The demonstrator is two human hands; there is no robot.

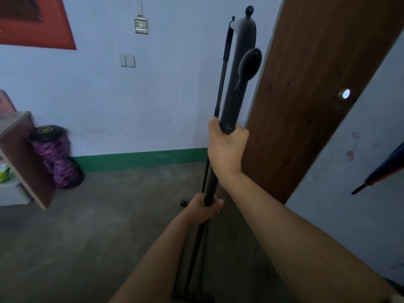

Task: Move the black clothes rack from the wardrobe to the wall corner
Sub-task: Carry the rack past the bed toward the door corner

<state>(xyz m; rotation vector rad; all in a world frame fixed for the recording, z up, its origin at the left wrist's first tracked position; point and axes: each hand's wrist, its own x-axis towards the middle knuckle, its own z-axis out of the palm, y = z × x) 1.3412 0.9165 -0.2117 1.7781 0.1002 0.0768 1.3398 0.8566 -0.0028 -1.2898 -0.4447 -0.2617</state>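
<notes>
The black clothes rack point(236, 84) is a folded bundle of thin black poles with rounded knobs on top, held nearly upright in the middle of the view. My right hand point(227, 147) grips the poles about halfway up. Lower on the same poles, my left hand point(206, 207) is closed around them. The rack's foot reaches down to the concrete floor near the bottom edge and is partly hidden by my arms. The rack stands in front of a pale blue wall, just left of a brown wooden door point(317, 84).
A brown cabinet point(26, 154) and a purple-and-black hoverboard point(56, 156) stand at the left by the wall. A socket point(141, 25) and light switch point(127, 60) are on the wall. A folded blue umbrella point(380, 171) juts in at the right. Grey concrete floor point(98, 226) lies ahead.
</notes>
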